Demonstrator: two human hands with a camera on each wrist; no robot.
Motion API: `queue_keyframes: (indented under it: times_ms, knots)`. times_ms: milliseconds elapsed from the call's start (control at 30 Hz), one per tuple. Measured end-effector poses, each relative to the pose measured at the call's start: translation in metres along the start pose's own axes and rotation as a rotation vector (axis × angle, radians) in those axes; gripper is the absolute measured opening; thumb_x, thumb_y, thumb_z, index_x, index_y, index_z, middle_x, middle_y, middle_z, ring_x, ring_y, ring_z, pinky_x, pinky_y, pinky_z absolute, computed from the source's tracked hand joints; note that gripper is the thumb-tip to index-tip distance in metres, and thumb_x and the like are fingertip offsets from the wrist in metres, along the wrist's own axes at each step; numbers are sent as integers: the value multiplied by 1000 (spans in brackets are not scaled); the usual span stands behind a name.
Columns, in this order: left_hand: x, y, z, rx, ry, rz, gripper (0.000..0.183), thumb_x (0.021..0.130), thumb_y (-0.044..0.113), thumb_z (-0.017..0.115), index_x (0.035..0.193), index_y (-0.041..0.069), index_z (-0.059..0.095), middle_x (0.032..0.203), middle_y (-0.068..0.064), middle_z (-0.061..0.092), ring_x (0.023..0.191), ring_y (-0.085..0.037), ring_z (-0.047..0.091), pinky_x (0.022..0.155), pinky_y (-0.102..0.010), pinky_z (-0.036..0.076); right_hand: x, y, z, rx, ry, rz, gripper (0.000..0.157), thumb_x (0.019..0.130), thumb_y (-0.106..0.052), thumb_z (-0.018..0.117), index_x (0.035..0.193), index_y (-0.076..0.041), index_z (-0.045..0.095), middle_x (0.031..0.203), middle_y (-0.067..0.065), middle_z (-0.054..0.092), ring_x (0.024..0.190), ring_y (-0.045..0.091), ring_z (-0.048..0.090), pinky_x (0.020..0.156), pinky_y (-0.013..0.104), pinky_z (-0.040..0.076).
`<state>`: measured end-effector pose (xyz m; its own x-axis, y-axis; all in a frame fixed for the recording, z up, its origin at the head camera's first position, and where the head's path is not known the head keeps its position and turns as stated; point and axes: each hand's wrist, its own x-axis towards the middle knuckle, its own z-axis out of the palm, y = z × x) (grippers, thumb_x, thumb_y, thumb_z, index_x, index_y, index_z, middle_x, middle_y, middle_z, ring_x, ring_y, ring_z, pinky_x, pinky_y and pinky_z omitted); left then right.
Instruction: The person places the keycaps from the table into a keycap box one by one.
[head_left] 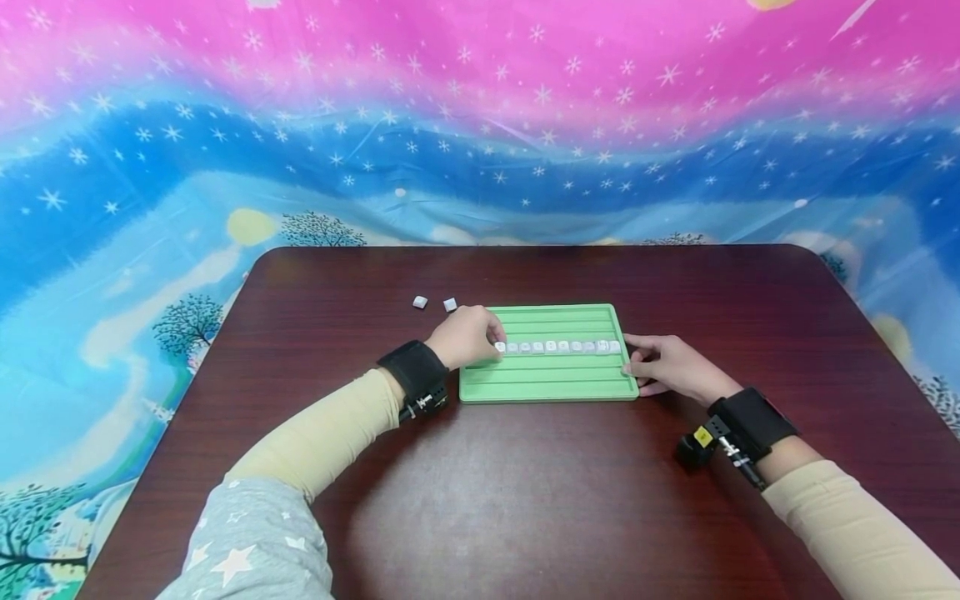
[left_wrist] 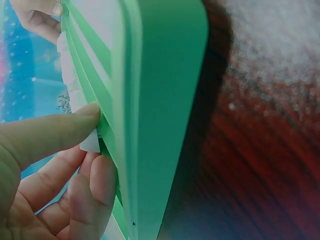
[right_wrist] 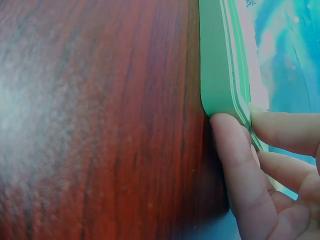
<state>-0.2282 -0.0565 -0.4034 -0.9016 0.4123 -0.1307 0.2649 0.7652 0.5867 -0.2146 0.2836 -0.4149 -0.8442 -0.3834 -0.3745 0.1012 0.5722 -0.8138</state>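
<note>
A green ridged tray (head_left: 547,386) lies on the table, with a row of small white keycaps (head_left: 563,346) along its middle groove. My left hand (head_left: 467,336) is over the tray's left side and pinches a white keycap (left_wrist: 90,142) between thumb and fingers at the row's left end. At the other side my right hand (head_left: 672,367) holds the tray's right edge, thumb on the rim and fingers against the outer wall, as the right wrist view shows. Marks on the keycaps are too small to read.
Two loose white keycaps, one farther left (head_left: 420,302) and one nearer the tray (head_left: 450,305), lie behind my left hand. The dark red-brown wooden table (head_left: 525,500) ends at a patterned cloth backdrop (head_left: 480,125).
</note>
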Motion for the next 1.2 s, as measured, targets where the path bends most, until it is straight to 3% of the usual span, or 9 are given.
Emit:
queue_keyframes:
  times_ms: [633, 900, 1067, 1200]
  knots:
    - [-2, 2, -2, -17, -5, -6, 11, 85, 7, 83, 95, 10, 78, 92, -1, 72, 89, -18, 65, 80, -34, 54, -2, -3, 0, 0, -4, 6, 70, 102, -5, 62, 159, 6, 23, 103, 17, 53, 87, 22, 67, 71, 32, 60]
    - [-7, -2, -4, -11, -24, 20, 22, 86, 8, 82, 107, 8, 80, 104, -3, 74, 99, -20, 67, 86, -35, 54, -1, -1, 2, -6, -2, 8, 71, 101, -5, 64, 159, 6, 24, 102, 17, 53, 85, 22, 67, 70, 32, 60]
    - [-8, -7, -11, -64, -7, 41, 30, 88, 10, 81, 117, 6, 77, 110, -5, 74, 103, -19, 68, 87, -32, 54, 0, -1, 2, -1, 0, 10, 71, 101, -6, 63, 159, 6, 24, 103, 17, 53, 86, 22, 67, 70, 32, 60]
    - [-9, -16, -23, -120, 12, 80, 32, 91, 12, 79, 122, 6, 75, 111, -6, 73, 96, -17, 70, 82, -30, 55, -1, -3, 2, -1, 2, 13, 71, 101, -6, 63, 159, 6, 23, 103, 17, 53, 86, 22, 67, 71, 33, 60]
